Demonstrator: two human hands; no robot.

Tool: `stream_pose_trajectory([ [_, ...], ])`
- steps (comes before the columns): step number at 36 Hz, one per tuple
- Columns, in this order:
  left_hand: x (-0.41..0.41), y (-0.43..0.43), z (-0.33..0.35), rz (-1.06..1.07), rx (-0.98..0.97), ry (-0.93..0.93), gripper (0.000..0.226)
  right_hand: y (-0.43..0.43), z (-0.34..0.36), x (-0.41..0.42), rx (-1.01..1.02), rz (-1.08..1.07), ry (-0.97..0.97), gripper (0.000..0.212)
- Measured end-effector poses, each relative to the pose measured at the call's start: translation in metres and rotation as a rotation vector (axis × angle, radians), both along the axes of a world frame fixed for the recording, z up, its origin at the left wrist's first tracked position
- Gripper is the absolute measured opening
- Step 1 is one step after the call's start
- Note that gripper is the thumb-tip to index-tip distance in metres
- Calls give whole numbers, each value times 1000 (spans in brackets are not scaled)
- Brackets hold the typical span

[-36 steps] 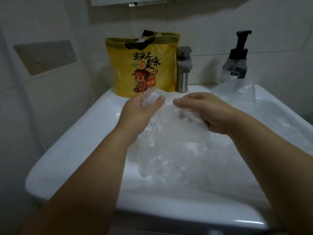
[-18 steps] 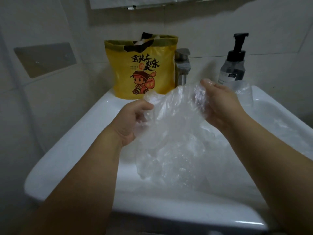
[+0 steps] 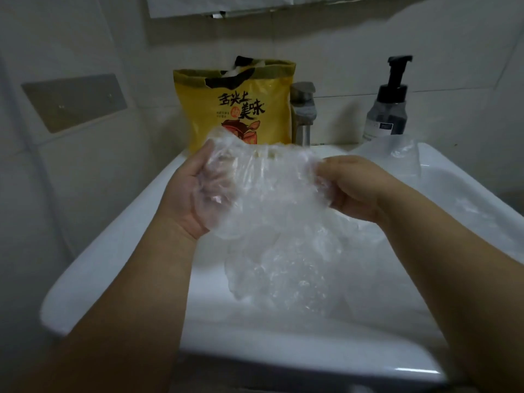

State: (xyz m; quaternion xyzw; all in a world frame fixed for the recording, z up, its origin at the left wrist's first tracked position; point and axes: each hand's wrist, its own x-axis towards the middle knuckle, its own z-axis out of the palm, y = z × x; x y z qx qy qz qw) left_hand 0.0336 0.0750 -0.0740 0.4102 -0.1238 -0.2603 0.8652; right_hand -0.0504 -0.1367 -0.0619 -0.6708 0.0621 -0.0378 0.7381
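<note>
both hands (image 3: 195, 194) grip plastic bag (image 3: 272, 199) — seemingly above sink rim (image 3: 113, 245).

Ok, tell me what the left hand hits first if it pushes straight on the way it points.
The left hand grips the clear plastic film; pushed on, it would probably meet the yellow bag beside the tap first, though depth is unclear.

Both bare forearms reached forward and angled in toward each other. The left hand (image 3: 190, 195) was turned with its palm facing inward, its fingers curled into a clear crinkled plastic film (image 3: 272, 199). The right hand (image 3: 353, 191), knuckles up, pinched the film's other side at about the same height. The two hands were held apart.
</note>
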Motion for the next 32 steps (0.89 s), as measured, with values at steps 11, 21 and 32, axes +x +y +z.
stream_pose_trajectory([
  [11,-9,-18,-21,146,907,-526,25,1,17,-7,659,102,-273,35],
  [21,-32,-28,3,358,502,-594,29,14,7,-4,289,168,-98,22],
  [32,-44,-36,-4,54,805,-806,26,16,0,2,-97,-114,-140,31],
])
